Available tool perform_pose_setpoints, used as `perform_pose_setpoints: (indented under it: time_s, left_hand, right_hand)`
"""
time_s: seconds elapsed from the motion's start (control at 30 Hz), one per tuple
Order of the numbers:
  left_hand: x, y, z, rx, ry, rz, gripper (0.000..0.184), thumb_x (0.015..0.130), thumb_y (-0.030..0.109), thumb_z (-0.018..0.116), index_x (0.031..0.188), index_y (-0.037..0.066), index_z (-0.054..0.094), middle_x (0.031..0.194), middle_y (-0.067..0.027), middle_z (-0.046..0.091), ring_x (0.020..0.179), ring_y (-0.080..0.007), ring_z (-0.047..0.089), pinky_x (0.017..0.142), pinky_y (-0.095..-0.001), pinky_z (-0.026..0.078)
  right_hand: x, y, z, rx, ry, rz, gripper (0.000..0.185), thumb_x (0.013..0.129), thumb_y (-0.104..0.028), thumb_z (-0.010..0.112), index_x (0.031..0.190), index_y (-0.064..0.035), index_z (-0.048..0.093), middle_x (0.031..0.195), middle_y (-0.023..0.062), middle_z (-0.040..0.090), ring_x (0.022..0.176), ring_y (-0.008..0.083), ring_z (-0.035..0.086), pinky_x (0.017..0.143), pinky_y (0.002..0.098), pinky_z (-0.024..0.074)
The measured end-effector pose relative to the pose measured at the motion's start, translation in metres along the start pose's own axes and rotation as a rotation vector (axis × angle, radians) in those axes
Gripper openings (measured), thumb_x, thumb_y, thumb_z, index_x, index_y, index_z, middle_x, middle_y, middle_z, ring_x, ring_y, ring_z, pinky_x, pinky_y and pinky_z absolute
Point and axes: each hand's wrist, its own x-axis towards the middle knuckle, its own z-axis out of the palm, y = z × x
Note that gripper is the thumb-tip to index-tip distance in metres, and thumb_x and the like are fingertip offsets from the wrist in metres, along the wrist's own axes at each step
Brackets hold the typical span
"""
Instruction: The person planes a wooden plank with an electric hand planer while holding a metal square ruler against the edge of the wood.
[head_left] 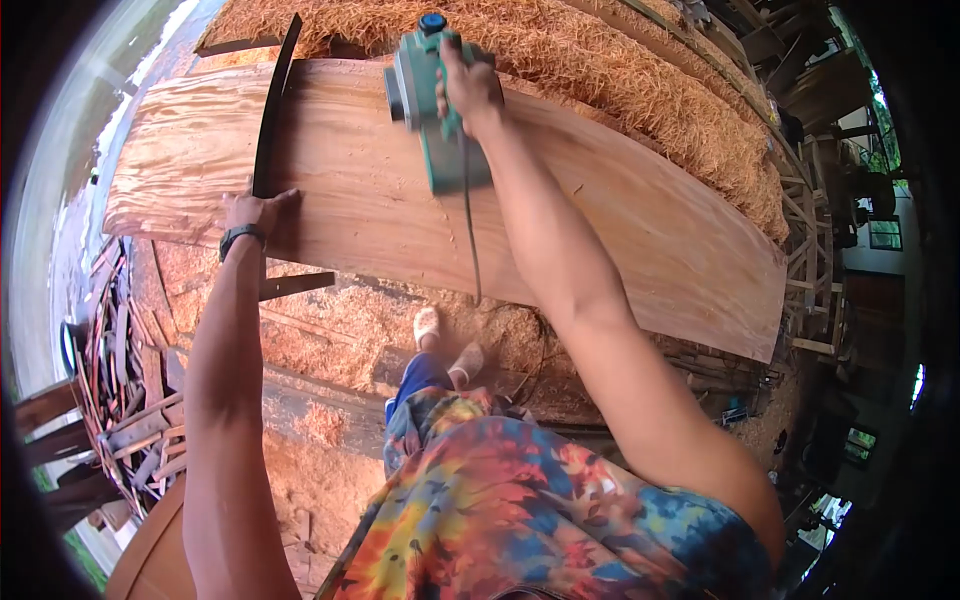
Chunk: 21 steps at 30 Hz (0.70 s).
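A long, wide wooden board (pixel 340 180) with wavy grain lies across the view. My right hand (pixel 472 92) is wrapped round the handle of a green electric planer (pixel 440 150), which is over the far middle part of the board and slightly blurred. Its cord (pixel 471 235) hangs down across the board toward me. My left hand (pixel 256 210), with a dark band on the wrist, is at the near end of a thin dark strip (pixel 277 100) that crosses the board. Its fingers close about the strip's end, and the thumb points right.
Wood shavings (pixel 620 95) are heaped beyond the board, and more cover the ground around my feet (pixel 428 325). A dark bar (pixel 297 285) sticks out below the near edge. Scrap wood (pixel 135 400) is piled at left, and a wooden frame (pixel 815 260) stands at right.
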Motion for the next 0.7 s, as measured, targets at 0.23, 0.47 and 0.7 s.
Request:
perform_pose_setpoints:
  time_s: [0.23, 0.47, 0.7]
  left_hand:
    - [0.008, -0.004, 0.011, -0.026, 0.018, -0.004, 0.106, 0.074, 0.083, 0.059, 0.125, -0.009, 0.062, 0.144, -0.0284, 0.048, 0.148, -0.0409, 0.024, 0.122, -0.0499, 0.02]
    - [-0.002, 0.005, -0.009, 0.023, -0.067, -0.051, 0.11, 0.069, 0.086, 0.061, 0.135, -0.002, 0.058, 0.157, -0.0288, 0.03, 0.145, -0.0378, 0.033, 0.117, -0.0505, 0.03]
    - [-0.007, 0.005, -0.006, -0.06, -0.023, -0.038, 0.109, 0.073, 0.08, 0.064, 0.148, 0.004, 0.043, 0.148, -0.0281, 0.044, 0.151, -0.0384, 0.02, 0.12, -0.0625, 0.012]
  right_hand:
    - [-0.055, 0.008, -0.01, -0.005, -0.043, -0.055, 0.052, 0.098, -0.054, 0.056, 0.09, -0.0026, 0.057, 0.063, 0.006, 0.056, 0.044, 0.0159, 0.051, 0.043, 0.0319, 0.0457]
    - [-0.275, 0.031, -0.052, -0.022, -0.062, 0.086, 0.048, 0.104, -0.048, 0.047, 0.096, -0.0019, 0.058, 0.054, -0.0003, 0.049, 0.042, 0.0091, 0.046, 0.04, 0.0255, 0.0364]
    - [-0.342, 0.04, -0.059, 0.013, -0.032, 0.142, 0.03, 0.106, -0.033, 0.05, 0.102, -0.0042, 0.056, 0.058, -0.002, 0.049, 0.046, 0.0069, 0.048, 0.043, 0.0248, 0.0394]
